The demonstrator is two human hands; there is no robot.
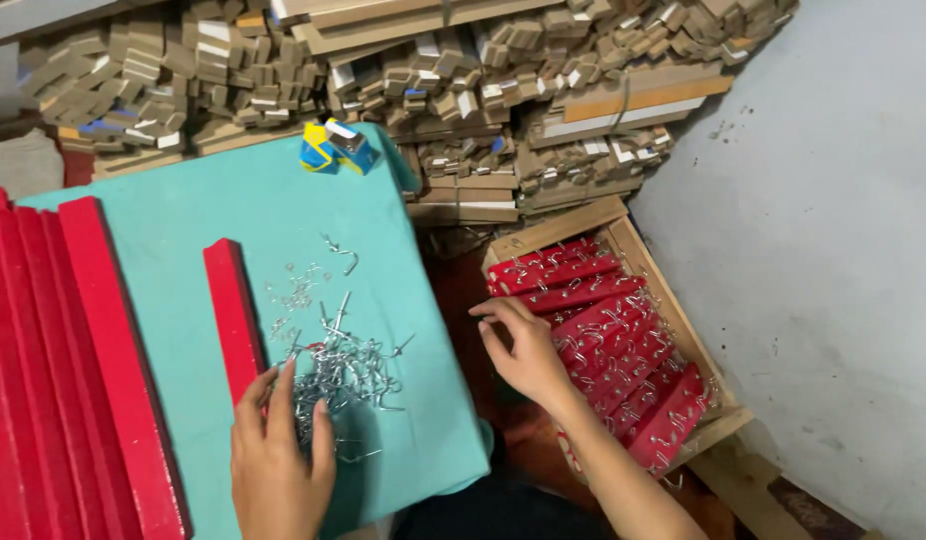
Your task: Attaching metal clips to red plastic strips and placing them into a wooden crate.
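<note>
Hands are working between hooks and crate

The left hand (276, 455) is resting loose fingers on the metal hooks (338, 370) on the worktop (183, 215); the right hand (523, 350), fingers curled and empty, is reaching the crate (623, 225) of finished red strips (608, 335). One bare red strip (233, 315) is waiting.

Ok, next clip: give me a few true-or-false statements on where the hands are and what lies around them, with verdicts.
1. The left hand rests on the pile of metal hooks. True.
2. The right hand holds a blue and yellow box. False: it reaches over the red strips in the wooden crate; the small blue and yellow boxes sit at the far edge of the teal cloth.
3. The single red strip lies on the teal cloth beside the hooks. True.
4. The strips in the crate are bare. False: metal hooks are fitted along them.
5. Stacked red strips lie at the left. True.
</note>
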